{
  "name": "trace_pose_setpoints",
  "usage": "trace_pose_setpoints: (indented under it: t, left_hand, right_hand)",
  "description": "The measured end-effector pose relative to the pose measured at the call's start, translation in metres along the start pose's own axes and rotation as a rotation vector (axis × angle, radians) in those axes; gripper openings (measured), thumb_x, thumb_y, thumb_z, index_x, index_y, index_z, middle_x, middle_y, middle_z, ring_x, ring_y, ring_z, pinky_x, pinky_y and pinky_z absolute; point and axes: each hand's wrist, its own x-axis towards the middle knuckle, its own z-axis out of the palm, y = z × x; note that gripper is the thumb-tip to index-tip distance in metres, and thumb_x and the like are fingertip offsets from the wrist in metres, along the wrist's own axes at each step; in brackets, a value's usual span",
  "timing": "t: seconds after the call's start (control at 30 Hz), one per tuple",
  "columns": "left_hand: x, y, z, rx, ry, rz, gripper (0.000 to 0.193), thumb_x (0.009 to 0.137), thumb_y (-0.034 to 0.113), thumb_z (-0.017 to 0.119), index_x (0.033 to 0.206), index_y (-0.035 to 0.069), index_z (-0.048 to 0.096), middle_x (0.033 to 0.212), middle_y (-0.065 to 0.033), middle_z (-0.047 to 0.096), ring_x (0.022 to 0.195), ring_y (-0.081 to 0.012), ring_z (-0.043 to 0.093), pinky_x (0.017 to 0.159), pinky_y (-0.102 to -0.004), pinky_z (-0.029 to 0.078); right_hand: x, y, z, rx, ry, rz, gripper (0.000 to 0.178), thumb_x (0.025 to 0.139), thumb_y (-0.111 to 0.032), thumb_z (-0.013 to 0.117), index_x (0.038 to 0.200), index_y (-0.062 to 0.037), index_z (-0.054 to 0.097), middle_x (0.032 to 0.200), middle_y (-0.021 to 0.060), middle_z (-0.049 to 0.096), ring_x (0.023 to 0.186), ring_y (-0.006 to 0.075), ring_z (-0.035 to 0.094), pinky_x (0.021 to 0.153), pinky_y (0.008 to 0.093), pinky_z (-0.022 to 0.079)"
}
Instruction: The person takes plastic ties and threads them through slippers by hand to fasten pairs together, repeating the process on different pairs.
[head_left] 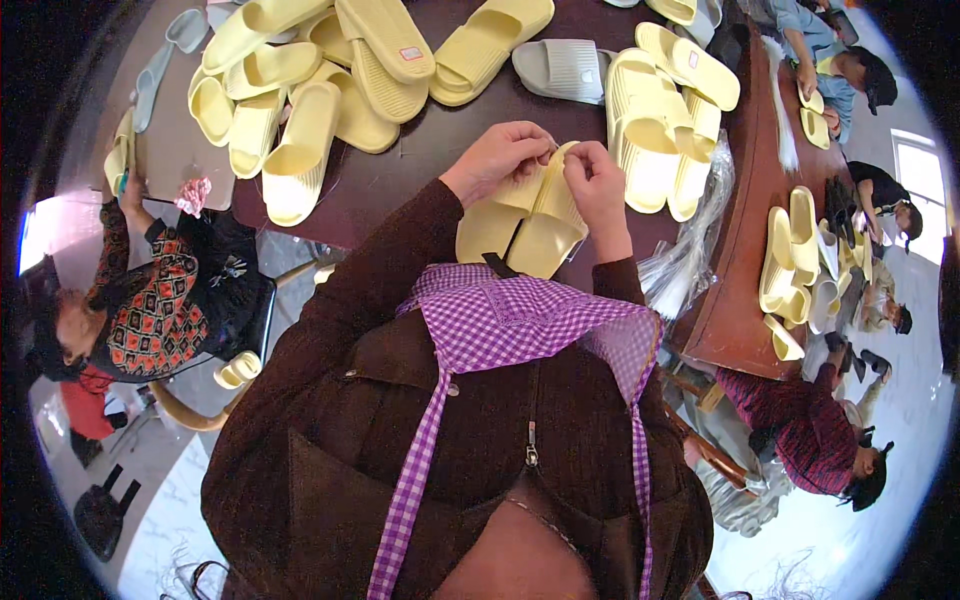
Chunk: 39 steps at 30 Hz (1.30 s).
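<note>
A pair of pale yellow slide slippers [550, 222] lies side by side at the table's near edge, in front of my body. Over their far ends my left hand [507, 160] is closed, thumb and forefinger pinched together. Just to its right, my right hand [597, 185] is also closed in a pinch at the upper edge of the right slipper. Whatever sits between the fingertips is too small to make out. A short black strip [497, 264] shows at the near end of the pair, by the purple checked apron [510, 310].
Loose yellow slippers [303, 155] are heaped at the far left, more [650, 130] at the right. A grey slipper [562, 70] lies between. Clear plastic strands [700, 240] hang at the table's right. Co-workers sit on both sides; one at left [150, 310] holds a slipper.
</note>
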Motion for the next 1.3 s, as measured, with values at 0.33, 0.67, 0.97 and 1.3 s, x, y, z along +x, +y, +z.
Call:
trace_pose_setpoints:
  t: [0.33,0.67,0.97,1.3]
  left_hand:
    - [0.004,-0.003,-0.006,0.020,0.036,0.049,0.011,0.087,0.015,0.056,0.091,0.006,0.061,0.076,0.0039,0.057,0.061,-0.0026,0.048,0.052,-0.0170,0.038]
    - [0.001,-0.008,-0.001,0.275,0.124,0.334,0.017,0.079,0.016,0.059,0.086,0.000,0.064,0.073,-0.0031,0.058,0.063,-0.0081,0.053,0.056,-0.0209,0.043]
    - [0.008,-0.011,0.000,-0.064,0.065,0.042,0.012,0.080,0.013,0.060,0.082,0.002,0.063,0.069,0.0000,0.055,0.057,-0.0067,0.050,0.050,-0.0202,0.039]
    - [0.002,-0.018,-0.030,0.960,0.557,0.822,0.018,0.071,0.014,0.061,0.079,-0.001,0.062,0.086,-0.0167,0.059,0.082,-0.0299,0.055,0.073,-0.0396,0.045]
  right_hand:
    - [0.007,-0.003,0.010,-0.064,-0.004,-0.002,0.007,0.078,-0.009,0.059,0.082,-0.0032,0.059,0.070,0.0132,0.059,0.059,0.0228,0.058,0.055,0.0318,0.047]
    - [0.003,-0.014,0.012,-0.205,-0.023,-0.137,0.007,0.079,-0.008,0.056,0.084,-0.0033,0.059,0.076,0.0136,0.060,0.066,0.0270,0.059,0.061,0.0342,0.047]
    - [0.006,-0.011,0.014,-0.155,-0.056,-0.021,0.008,0.081,-0.009,0.056,0.083,-0.0023,0.058,0.074,0.0110,0.060,0.065,0.0222,0.059,0.061,0.0325,0.047]
    - [0.010,0.017,0.016,-0.157,-0.026,-0.084,0.013,0.083,-0.012,0.058,0.090,-0.0006,0.060,0.080,0.0133,0.063,0.072,0.0239,0.061,0.067,0.0324,0.048]
